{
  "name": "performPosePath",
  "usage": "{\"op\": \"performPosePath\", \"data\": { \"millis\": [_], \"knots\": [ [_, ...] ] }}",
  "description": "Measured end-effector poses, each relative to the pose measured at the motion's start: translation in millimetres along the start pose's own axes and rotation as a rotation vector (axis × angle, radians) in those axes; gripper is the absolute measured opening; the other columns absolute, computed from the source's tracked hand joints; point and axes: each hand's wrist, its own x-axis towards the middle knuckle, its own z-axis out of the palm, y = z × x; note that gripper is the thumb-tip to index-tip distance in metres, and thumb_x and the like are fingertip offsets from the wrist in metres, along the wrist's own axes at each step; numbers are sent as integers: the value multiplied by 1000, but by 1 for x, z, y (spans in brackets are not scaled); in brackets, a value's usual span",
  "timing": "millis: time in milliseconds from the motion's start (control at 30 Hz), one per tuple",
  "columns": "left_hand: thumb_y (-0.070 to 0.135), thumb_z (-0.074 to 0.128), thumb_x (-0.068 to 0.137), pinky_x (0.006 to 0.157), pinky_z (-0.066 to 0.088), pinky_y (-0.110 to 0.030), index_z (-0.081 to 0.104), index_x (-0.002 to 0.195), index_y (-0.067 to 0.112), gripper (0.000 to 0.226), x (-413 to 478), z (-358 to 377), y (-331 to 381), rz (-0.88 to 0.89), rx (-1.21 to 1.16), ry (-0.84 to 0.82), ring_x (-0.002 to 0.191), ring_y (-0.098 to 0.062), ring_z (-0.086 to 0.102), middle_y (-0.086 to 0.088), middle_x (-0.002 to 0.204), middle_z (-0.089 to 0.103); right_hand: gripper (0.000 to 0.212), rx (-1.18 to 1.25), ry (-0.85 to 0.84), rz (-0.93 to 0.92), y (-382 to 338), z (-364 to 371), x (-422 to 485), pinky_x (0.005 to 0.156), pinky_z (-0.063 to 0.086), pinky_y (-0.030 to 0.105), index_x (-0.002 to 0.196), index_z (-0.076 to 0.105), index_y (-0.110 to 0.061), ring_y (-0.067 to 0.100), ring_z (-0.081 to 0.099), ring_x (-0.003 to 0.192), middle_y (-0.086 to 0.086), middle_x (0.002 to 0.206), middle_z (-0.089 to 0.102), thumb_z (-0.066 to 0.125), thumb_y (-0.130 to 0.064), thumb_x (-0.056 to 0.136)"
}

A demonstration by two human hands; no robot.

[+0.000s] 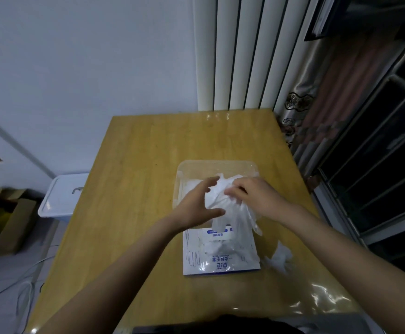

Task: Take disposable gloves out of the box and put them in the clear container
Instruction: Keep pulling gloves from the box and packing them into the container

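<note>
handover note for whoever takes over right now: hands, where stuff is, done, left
Hands: right hand grips a glove over the clear container; left hand open beside it.
Things: glove pack lies on the table, near side of the container; one loose glove lies right of it.
Done: some gloves already in the container.
Left: drop this one in, then the loose one and the pack's rest.

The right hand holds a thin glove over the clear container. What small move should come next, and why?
Probably lower the right hand and tuck the thin translucent plastic glove into the clear plastic container. The glove's lower end hangs out over the near rim, above the white-and-blue glove package, so the open left hand could push that tail in.
</note>
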Motion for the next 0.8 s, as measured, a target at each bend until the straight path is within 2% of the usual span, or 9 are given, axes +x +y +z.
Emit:
{"op": "performPosePath", "data": {
  "millis": [133, 167, 233, 333, 467, 533, 633, 733, 800],
  "knots": [
    [8, 67, 83, 56, 35, -11, 63, 84, 10, 5, 10, 0, 8, 59, -25, 33, 57, 10, 51, 13, 68, 58, 43, -37, -70, 9, 3, 0, 8, 65, 45, 35, 56, 51, -23, 13, 53, 58, -6, 61, 57, 49, -35, 97],
    [9, 65, 85, 53, 34, -11, 62, 78, 7, 7, 11, -1, 8, 29, -52, 84, 52, 9, 51, 12, 63, 58, 42, -6, -32, 48, 6, -2, 9, 64, 44, 36, 60, 54, -20, 15, 53, 59, -3, 64, 59, 47, -38, 97],
    [13, 61, 89, 53, 37, -8, 61, 75, 7, 15, 14, -5, 6, -34, -126, 181, 51, 9, 54, 6, 64, 62, 38, 109, 95, 152, 15, -8, 12, 66, 43, 32, 87, 63, -14, 15, 57, 70, 5, 87, 67, 44, -46, 95],
    [12, 56, 92, 55, 41, -7, 59, 77, 6, 17, 17, -13, 4, -120, -264, 291, 51, 6, 54, 1, 67, 62, 58, 324, 172, 314, 27, -11, 13, 87, 40, 25, 135, 41, -12, 18, 53, 114, 5, 132, 53, 48, -49, 92],
    [13, 54, 94, 65, 48, -21, 60, 80, 6, 17, 22, -15, 1, -190, -442, 353, 63, -8, 56, 0, 69, 63, 84, 475, -6, 443, 33, 14, 11, 95, 39, 26, 147, 18, -9, 20, 45, 128, 8, 147, 39, 60, -48, 86],
    [13, 53, 94, 68, 50, -23, 63, 86, 0, 18, 26, -13, 0, -206, -499, 349, 68, -12, 58, -3, 72, 63, 84, 527, -51, 462, 34, 24, 12, 93, 41, 25, 147, 20, -8, 20, 50, 123, 9, 142, 46, 64, -43, 85],
    [12, 55, 93, 64, 49, -18, 61, 93, -6, 19, 30, -9, -5, -205, -464, 309, 68, -13, 58, -6, 75, 63, 60, 693, 91, 449, 34, 26, 22, 81, 50, 21, 137, 42, -4, 15, 63, 92, 10, 112, 63, 67, -24, 87],
    [17, 63, 89, 62, 47, -15, 56, 105, 4, 22, 34, -7, -18, -218, -254, 381, 74, -12, 57, -2, 90, 60, 38, 630, 166, 392, 38, 23, 29, 78, 53, 24, 122, 57, 0, 14, 63, 81, 2, 90, 66, 66, -12, 87],
    [20, 69, 85, 65, 47, -20, 46, 122, 15, 43, 36, -9, -25, -222, -149, 430, 77, -11, 56, 6, 102, 53, 26, 548, 144, 350, 38, 22, 30, 68, 51, 17, 111, 61, -4, 11, 61, 73, -2, 80, 65, 66, -9, 87]
  ]
}}
